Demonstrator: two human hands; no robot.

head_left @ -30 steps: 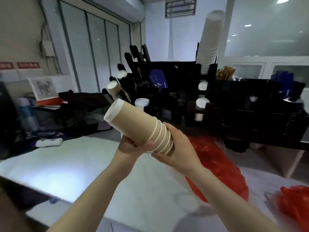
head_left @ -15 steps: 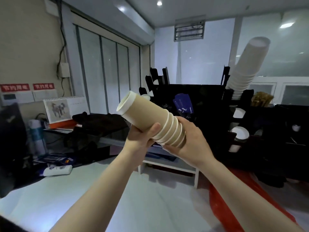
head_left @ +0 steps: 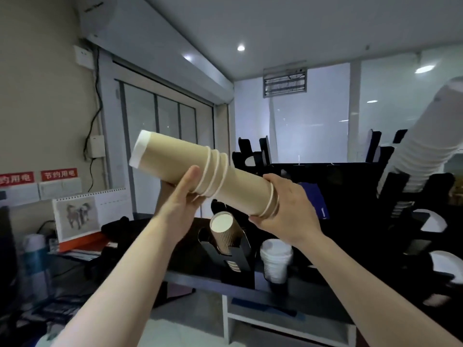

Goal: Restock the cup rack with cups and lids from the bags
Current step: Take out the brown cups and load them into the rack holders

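Observation:
I hold a stack of tan paper cups (head_left: 175,161) nearly level in front of me, white base pointing up-left. My left hand (head_left: 181,196) grips the upper group of cups near their rims. My right hand (head_left: 288,204) grips the lower end, and a stretch of bare cup wall shows between the two groups. Below the stack stands the black cup rack (head_left: 350,186). A slot in it holds ribbed brown cups (head_left: 223,231). A short stack of white cups (head_left: 275,259) sits beside that slot.
A tall leaning stack of white cups (head_left: 423,149) rises from the rack at the right. White lids (head_left: 436,224) show in slots at far right. A desk calendar (head_left: 82,216) and clutter fill the counter at left. A white shelf (head_left: 288,319) is under the rack.
The view has tilted upward and closer to the rack. My hands have pulled apart, and the stack has lengthened, splitting into an upper group and a lower group.

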